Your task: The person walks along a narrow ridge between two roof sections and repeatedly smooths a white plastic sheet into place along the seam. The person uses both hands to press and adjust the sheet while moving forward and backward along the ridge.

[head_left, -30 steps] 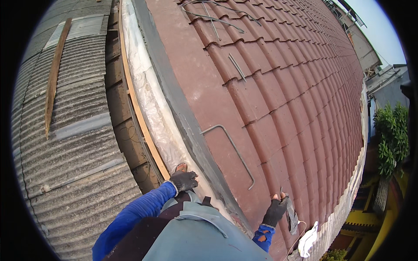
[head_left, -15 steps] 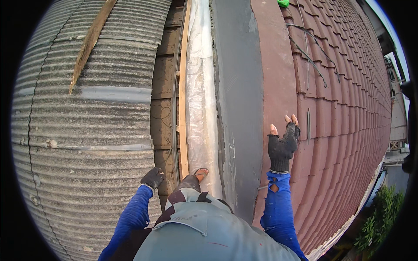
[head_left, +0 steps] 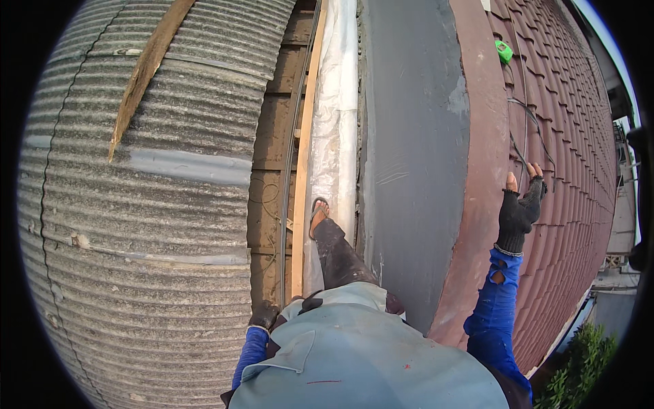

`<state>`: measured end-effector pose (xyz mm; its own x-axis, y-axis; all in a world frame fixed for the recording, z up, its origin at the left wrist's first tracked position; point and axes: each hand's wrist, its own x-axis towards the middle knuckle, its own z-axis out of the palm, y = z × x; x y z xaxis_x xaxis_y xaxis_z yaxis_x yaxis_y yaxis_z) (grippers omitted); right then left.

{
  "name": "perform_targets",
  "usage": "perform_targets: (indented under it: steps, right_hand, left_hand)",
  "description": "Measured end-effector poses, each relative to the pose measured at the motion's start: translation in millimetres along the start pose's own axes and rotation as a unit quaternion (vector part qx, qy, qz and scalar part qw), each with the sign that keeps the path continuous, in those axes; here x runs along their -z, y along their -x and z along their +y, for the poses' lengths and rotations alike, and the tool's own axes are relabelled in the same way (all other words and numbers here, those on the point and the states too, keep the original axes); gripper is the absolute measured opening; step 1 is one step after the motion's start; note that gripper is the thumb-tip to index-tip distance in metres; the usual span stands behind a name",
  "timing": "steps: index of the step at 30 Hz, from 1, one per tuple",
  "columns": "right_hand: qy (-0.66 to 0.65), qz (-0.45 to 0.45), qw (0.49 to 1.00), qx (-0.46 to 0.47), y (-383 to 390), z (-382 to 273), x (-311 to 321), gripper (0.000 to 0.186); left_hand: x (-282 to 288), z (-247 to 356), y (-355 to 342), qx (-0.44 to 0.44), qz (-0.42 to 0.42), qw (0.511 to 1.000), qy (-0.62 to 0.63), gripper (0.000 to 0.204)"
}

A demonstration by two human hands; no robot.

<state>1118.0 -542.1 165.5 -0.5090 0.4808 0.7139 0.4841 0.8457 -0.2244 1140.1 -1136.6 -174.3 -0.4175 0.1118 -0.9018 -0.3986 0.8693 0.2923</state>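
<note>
My right hand (head_left: 521, 213), in a black fingerless glove, stretches out over the reddish-brown roof tiles (head_left: 545, 252). Its thumb and fingers are apart, with nothing seen in them. Thin dark strips (head_left: 528, 112) lie on the tiles just beyond the fingertips; whether the hand touches them I cannot tell. My left hand (head_left: 264, 315), gloved too, is low beside my hip, near the edge of the corrugated sheets; its fingers are hidden. My sandalled foot (head_left: 319, 210) stands on clear plastic sheeting (head_left: 334, 116) laid along the channel.
Grey corrugated roofing (head_left: 150, 286) spans the left, with a long wooden piece (head_left: 146, 75) on it. A timber batten (head_left: 304, 150) borders the plastic. Right of that runs a dark grey coated strip (head_left: 415, 163). A bright green rounded object (head_left: 503, 52) sits on the tiles.
I have stepped forward along the plastic. My right hand has moved forward and right, closer to the dark strips. My left hand has drawn back towards my hip.
</note>
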Motion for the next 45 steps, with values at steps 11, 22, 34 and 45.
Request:
perform_targets:
  steps: [11,22,34,45]
  right_hand:
    - [-0.077,0.037,0.996,0.010,-176,-20,-199,0.051]
    - [-0.049,0.000,0.997,-0.058,-179,-19,-213,0.054]
    - [0.186,0.040,0.943,-0.272,-181,-30,-227,0.063]
    - [0.265,0.026,0.897,-0.354,-175,-32,-231,0.062]
  left_hand:
    - [140,182,-91,-0.117,0.191,0.965,0.137,0.038]
    - [278,438,-148,-0.244,0.175,0.952,-0.053,0.033]
    - [361,1063,-50,-0.863,0.194,0.444,-0.142,0.033]
    - [274,1176,-5,-0.904,0.147,0.383,-0.122,0.036]
